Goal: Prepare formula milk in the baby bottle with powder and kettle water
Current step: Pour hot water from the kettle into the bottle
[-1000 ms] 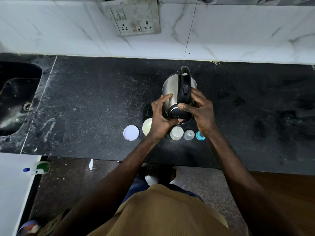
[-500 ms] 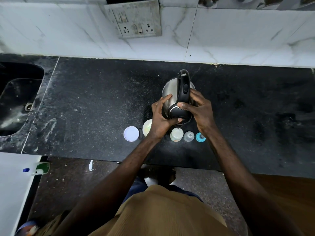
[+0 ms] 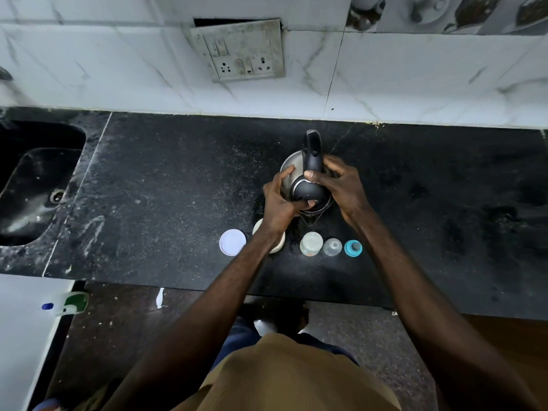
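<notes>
Gripping steel kettle (image 3: pixel 288 171), left hand (image 3: pixel 278 203) round body, right hand (image 3: pixel 344 185) clasping top

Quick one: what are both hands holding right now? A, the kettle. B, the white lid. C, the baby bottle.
A: the left hand and right hand both clasp the kettle, while the bottle stands untouched on the counter.

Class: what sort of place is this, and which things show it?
Probably a home kitchen: a dark stone countertop with a sink set in, a socket panel on the tiled wall, and a steel kettle.
</notes>
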